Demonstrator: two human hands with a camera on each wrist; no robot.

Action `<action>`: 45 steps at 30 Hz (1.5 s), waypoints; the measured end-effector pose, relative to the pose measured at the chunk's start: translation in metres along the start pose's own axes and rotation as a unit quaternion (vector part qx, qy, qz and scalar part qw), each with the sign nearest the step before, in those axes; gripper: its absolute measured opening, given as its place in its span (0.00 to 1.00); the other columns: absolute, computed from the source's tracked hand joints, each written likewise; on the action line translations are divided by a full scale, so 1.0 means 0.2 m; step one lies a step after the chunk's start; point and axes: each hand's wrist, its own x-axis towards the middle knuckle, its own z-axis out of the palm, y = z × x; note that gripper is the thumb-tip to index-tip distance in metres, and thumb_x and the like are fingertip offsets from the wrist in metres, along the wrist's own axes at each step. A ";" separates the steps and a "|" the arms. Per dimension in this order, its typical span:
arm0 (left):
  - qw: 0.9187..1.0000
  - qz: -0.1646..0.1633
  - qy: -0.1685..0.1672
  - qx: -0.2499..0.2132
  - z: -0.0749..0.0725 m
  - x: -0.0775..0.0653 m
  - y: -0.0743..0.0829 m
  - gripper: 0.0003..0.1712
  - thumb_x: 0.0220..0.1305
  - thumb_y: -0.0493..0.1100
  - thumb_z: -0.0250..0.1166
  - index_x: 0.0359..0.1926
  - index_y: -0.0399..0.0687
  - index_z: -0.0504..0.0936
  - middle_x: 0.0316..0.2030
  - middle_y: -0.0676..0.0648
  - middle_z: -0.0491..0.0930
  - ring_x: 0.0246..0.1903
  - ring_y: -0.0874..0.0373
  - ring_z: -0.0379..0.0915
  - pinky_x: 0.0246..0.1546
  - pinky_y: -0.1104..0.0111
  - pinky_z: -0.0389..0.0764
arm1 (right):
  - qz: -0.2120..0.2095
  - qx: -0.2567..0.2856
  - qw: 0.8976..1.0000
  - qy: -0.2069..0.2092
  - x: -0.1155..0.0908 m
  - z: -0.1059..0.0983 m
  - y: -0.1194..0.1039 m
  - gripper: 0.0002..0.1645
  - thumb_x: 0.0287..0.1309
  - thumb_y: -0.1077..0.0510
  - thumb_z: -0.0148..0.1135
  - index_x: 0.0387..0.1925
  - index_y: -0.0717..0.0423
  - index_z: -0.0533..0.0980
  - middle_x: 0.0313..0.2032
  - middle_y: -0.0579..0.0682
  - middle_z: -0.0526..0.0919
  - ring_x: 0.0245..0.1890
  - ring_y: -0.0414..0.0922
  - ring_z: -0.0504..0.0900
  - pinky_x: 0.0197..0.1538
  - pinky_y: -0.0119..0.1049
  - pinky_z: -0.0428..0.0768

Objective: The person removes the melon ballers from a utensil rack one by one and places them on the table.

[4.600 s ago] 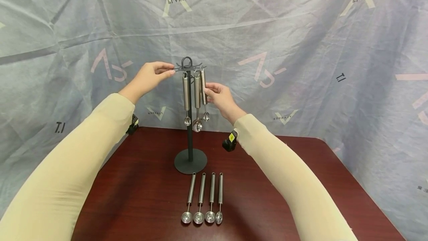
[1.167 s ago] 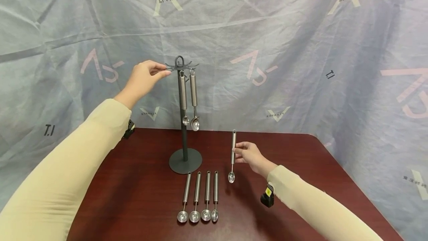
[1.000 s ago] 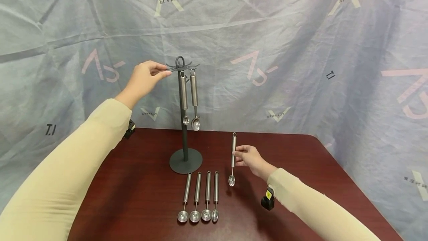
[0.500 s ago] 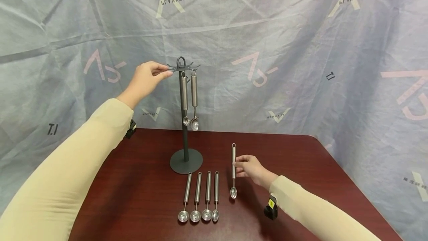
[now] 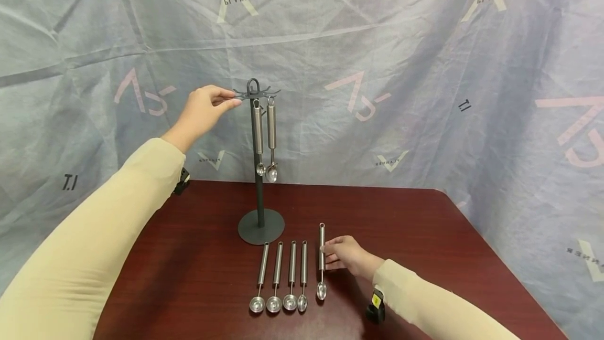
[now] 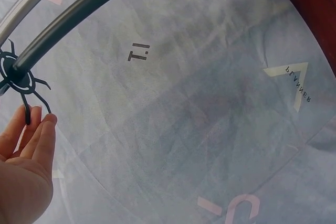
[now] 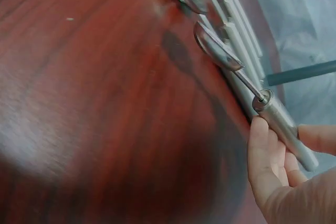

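Observation:
My left hand (image 5: 202, 115) pinches a hook arm at the top of the dark grey hanging stand (image 5: 260, 199). In the left wrist view, the fingertips meet at the hooks of the stand's ring (image 6: 22, 81). Two steel scoops hang from the stand, one with a smaller bowl (image 5: 258, 130) and one with a larger bowl (image 5: 271, 127). Low at the right, my right hand (image 5: 351, 256) holds a small-bowled steel scoop (image 5: 322, 235) by its tubular handle, bowl downward. The right wrist view shows thumb and fingers round that handle (image 7: 281, 121), its shadow falling on the table.
Left of the held scoop, several steel scoops (image 5: 292, 266) lie in a row on the red-brown table (image 5: 387, 224), bowls toward me. The stand's round base (image 5: 252, 232) is just behind them. A grey printed cloth (image 5: 302, 51) hangs behind the table.
My right hand took a scoop off the stand, carried it right and down, and now brings it lower and slightly left beside the row. The left hand keeps its pinch on the stand.

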 end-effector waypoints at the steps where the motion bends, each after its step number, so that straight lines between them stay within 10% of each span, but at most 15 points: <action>1: 1.000 0.000 0.000 0.001 0.00 0.00 0.00 0.28 0.68 0.56 0.60 0.58 0.40 0.78 0.59 0.39 0.74 0.59 0.45 0.73 0.60 0.53 0.74 | 0.003 -0.004 1.000 -0.002 0.00 0.00 0.01 0.18 0.62 0.66 0.58 0.48 0.77 0.70 0.29 0.52 0.77 0.24 0.41 0.80 0.37 0.44 0.87; 45: 1.000 -0.002 -0.014 -0.005 -0.02 -0.02 0.01 0.28 0.69 0.55 0.59 0.61 0.41 0.76 0.62 0.39 0.72 0.61 0.45 0.71 0.62 0.52 0.72 | 0.052 -0.060 0.996 0.047 -0.03 0.07 0.05 0.10 0.53 0.69 0.67 0.34 0.75 0.77 0.24 0.55 0.77 0.18 0.42 0.77 0.34 0.44 0.87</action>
